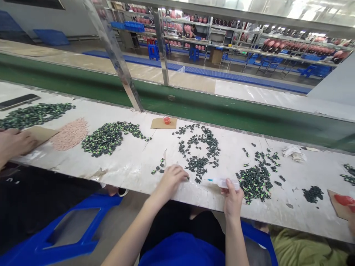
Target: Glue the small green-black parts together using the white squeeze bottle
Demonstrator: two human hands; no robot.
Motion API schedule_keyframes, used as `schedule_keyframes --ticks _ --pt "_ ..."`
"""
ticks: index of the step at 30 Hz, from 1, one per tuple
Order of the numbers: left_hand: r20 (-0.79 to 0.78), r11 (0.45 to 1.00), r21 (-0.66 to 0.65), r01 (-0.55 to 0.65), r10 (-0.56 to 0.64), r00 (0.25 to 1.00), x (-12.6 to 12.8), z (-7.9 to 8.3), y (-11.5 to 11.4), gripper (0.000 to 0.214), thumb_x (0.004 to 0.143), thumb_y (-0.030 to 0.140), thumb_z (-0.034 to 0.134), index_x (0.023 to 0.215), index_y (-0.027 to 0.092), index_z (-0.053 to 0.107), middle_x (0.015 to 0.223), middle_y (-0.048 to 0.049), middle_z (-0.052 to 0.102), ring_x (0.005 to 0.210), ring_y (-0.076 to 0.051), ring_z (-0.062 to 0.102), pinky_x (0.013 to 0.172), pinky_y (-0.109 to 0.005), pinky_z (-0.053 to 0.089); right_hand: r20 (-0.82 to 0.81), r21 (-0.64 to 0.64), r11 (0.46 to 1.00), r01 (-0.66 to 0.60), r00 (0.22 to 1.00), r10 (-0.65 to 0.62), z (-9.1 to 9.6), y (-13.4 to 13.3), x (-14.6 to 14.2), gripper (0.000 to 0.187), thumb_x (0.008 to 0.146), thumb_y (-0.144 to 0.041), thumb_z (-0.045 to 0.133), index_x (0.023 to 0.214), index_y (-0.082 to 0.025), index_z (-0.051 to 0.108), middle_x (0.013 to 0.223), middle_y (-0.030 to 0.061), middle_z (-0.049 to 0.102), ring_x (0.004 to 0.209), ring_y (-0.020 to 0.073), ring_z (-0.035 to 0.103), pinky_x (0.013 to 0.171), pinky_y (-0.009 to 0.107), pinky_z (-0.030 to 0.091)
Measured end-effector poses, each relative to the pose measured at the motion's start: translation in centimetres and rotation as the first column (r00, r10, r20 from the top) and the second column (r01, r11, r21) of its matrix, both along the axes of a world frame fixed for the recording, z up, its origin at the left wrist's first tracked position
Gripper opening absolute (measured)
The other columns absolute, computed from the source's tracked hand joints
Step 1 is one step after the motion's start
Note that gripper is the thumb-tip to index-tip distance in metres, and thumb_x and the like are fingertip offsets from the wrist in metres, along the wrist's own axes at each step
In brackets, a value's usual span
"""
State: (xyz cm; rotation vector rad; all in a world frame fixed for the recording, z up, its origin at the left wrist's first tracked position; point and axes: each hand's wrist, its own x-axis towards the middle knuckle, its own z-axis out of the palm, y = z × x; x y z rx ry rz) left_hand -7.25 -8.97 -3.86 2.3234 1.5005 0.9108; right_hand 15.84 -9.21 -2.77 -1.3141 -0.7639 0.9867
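My right hand (233,194) is wrapped round a clear syringe (223,182) with a blue tip pointing left. My left hand (174,180) is closed in a pinch; a small black piece (188,178) shows at its fingertips. Between and beyond my hands lie loose small black pieces (197,163). To the right of the syringe is a heap of black pieces with bright green spots (255,183). A few similar green-spotted pieces (158,169) rest just left of my left hand.
A red cap-like container (166,120) sits on cardboard (155,123) at the back. Leftward are another green-spotted heap (107,138), a pink heap (70,133) and a co-worker's hand (16,142). A crumpled tissue (294,153) and red material on cardboard (336,208) lie rightward.
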Motion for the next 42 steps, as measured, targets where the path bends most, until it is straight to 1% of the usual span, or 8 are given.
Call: schedule_keyframes --ticks 1,4,8,14,24,28,38,42 --pt "0.017 0.999 0.002 0.047 -0.047 0.999 0.9 -0.3 -0.4 0.020 0.089 0.012 0.050 0.092 0.021 0.068 0.090 -0.0045 0.068 0.096 -0.022 0.055 0.083 -0.038 0.045 0.027 -0.002 1.000 -0.012 1.000 0.012 0.0 -0.1 -0.3 0.040 0.062 -0.053 0.072 0.059 -0.017 0.055 0.050 -0.0016 0.053 0.046 0.0113 0.044 0.043 0.024 0.035" --pt "0.097 0.999 0.028 0.046 -0.049 0.994 2.6 -1.3 -1.2 0.018 0.089 0.015 0.051 0.093 0.020 0.068 0.088 -0.0063 0.067 0.093 -0.021 0.057 0.081 -0.037 0.048 0.130 -0.011 0.999 -0.032 0.991 0.033 0.0 -0.5 -1.0 0.043 0.064 -0.054 0.071 0.053 -0.018 0.051 0.046 -0.0036 0.047 0.045 0.0105 0.040 0.044 0.025 0.035" --pt "0.212 1.000 0.017 0.024 -0.027 0.977 2.4 -2.2 -1.5 0.020 0.091 0.019 0.052 0.106 0.021 0.065 0.099 -0.0065 0.071 0.099 -0.021 0.062 0.085 -0.037 0.048 0.272 -0.008 0.998 -0.056 0.961 0.056 0.1 -0.9 -1.6 0.042 0.067 -0.054 0.068 0.054 -0.017 0.054 0.047 -0.0021 0.050 0.047 0.0123 0.044 0.047 0.026 0.038" --pt "0.322 1.000 -0.025 -0.011 0.018 0.947 2.3 -2.4 -1.4 0.015 0.089 0.026 0.059 0.102 0.024 0.065 0.087 -0.0015 0.076 0.087 -0.020 0.070 0.082 -0.035 0.048 0.315 0.005 0.993 -0.121 0.942 0.114 0.3 -1.2 -1.9 0.036 0.069 -0.048 0.067 0.056 -0.015 0.059 0.049 -0.0007 0.054 0.049 0.0131 0.047 0.048 0.025 0.040" --pt "0.333 0.999 -0.030 -0.033 0.041 0.942 2.5 -2.2 -1.4 0.011 0.088 0.029 0.061 0.094 0.024 0.069 0.087 -0.0006 0.076 0.085 -0.020 0.072 0.079 -0.035 0.048 0.349 -0.028 0.992 -0.120 0.929 0.123 0.3 -1.0 -2.4 0.037 0.068 -0.048 0.067 0.055 -0.014 0.060 0.050 -0.0001 0.056 0.050 0.0133 0.048 0.048 0.024 0.040" --pt "0.331 0.999 -0.033 -0.041 0.050 0.942 2.5 -2.3 -1.5 0.011 0.088 0.029 0.061 0.092 0.025 0.070 0.086 -0.0009 0.076 0.084 -0.020 0.072 0.079 -0.036 0.049 0.351 -0.040 0.992 -0.121 0.928 0.128 0.4 -1.1 -2.5 0.038 0.068 -0.049 0.067 0.054 -0.015 0.059 0.049 -0.0006 0.054 0.050 0.0128 0.047 0.048 0.024 0.039" --pt "0.337 0.998 -0.049 -0.041 0.055 0.940 2.4 -2.3 -1.5 0.011 0.087 0.028 0.061 0.092 0.025 0.070 0.086 -0.0002 0.076 0.086 -0.020 0.071 0.080 -0.035 0.050 0.362 -0.064 0.990 -0.127 0.921 0.142 0.4 -1.0 -2.5 0.040 0.068 -0.051 0.066 0.054 -0.014 0.058 0.050 -0.0002 0.053 0.051 0.0128 0.046 0.048 0.024 0.039" --pt "0.335 0.998 -0.048 -0.036 0.050 0.941 2.4 -2.2 -1.5 0.011 0.087 0.026 0.062 0.094 0.025 0.070 0.087 0.0003 0.076 0.086 -0.020 0.071 0.080 -0.035 0.050 0.366 -0.063 0.991 -0.121 0.921 0.135 0.4 -1.0 -2.6 0.040 0.068 -0.051 0.066 0.053 -0.015 0.056 0.048 -0.0014 0.050 0.049 0.0121 0.044 0.047 0.023 0.037"
